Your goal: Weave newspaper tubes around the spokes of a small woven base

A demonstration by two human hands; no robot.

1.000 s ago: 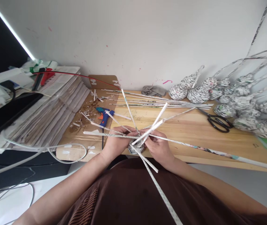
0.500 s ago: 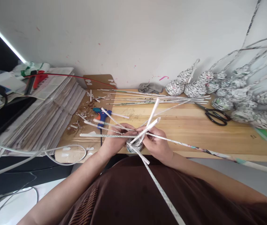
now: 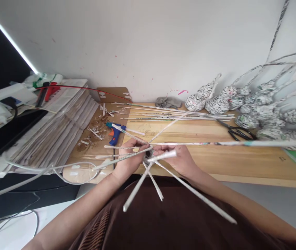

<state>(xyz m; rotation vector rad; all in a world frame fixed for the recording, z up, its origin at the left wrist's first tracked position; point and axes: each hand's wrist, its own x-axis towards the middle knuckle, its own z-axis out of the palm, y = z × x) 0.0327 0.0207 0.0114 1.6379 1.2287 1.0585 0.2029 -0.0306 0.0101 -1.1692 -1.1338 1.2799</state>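
Observation:
Between my two hands sits a small woven newspaper piece (image 3: 148,159), with rolled paper sticks fanning out from it on all sides. My left hand (image 3: 129,156) is closed around its left side and on the sticks that point left. On the other side, my right hand (image 3: 175,158) has its fingers closed at the weave, behind a short thick white paper stick (image 3: 165,156). One long paper stick (image 3: 210,143) runs from the weave far to the right, past my right hand. Several others hang down in front of my brown clothing. My fingertips are partly hidden by the sticks.
A blue glue gun (image 3: 115,135) lies left of my hands near paper scraps. Loose paper sticks (image 3: 168,114) lie along the back. Black scissors (image 3: 238,133) and several woven newspaper shapes (image 3: 217,103) are at the right. A tall newspaper stack (image 3: 76,121) stands at the left.
The woven piece has turned in my hands, so its sticks point in different directions. The long stick has swung up from sloping toward the lower right to nearly level.

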